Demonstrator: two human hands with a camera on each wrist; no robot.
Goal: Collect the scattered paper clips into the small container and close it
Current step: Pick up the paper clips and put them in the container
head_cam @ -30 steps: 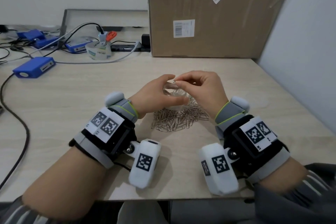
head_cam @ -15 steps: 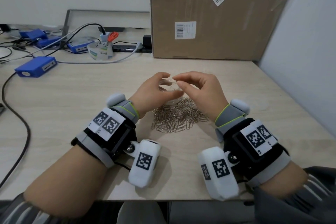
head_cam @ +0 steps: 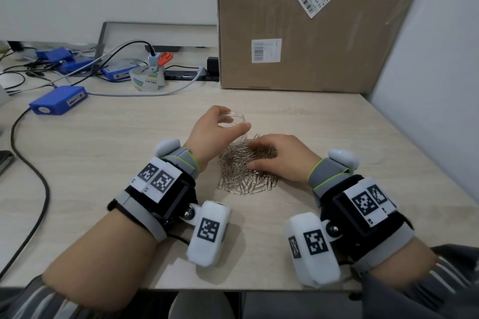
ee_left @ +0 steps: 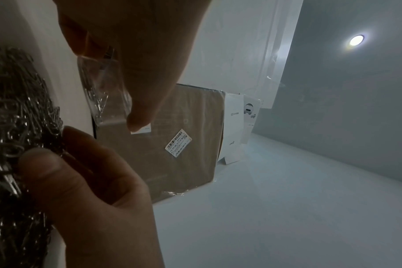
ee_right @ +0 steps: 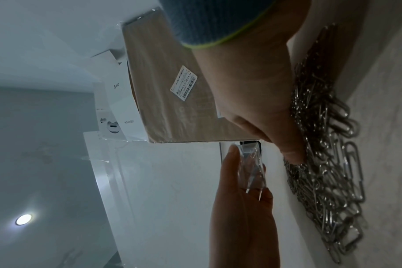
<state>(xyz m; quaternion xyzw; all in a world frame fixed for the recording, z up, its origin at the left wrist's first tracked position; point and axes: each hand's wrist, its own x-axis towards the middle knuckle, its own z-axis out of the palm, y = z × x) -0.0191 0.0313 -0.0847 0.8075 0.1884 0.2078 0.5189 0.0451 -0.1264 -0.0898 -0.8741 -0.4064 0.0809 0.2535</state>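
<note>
My left hand holds a small clear round container just above the table, its mouth facing up, thumb on the near side and fingers behind. In the left wrist view the container shows beside the thumb. A heap of silver paper clips lies on the wooden table right in front of the container. My right hand lies palm down on the heap, fingers curled into it and pinching clips. The right wrist view has the thumb in the paper clips and the container in the left hand beyond.
A large cardboard box stands behind the work spot. A grey wall panel closes the right side. A blue box, a tape roll and a black cable occupy the left.
My right hand has come down from the container's mouth onto the heap of clips. The left hand has kept hold of the container and shifted it slightly away.
</note>
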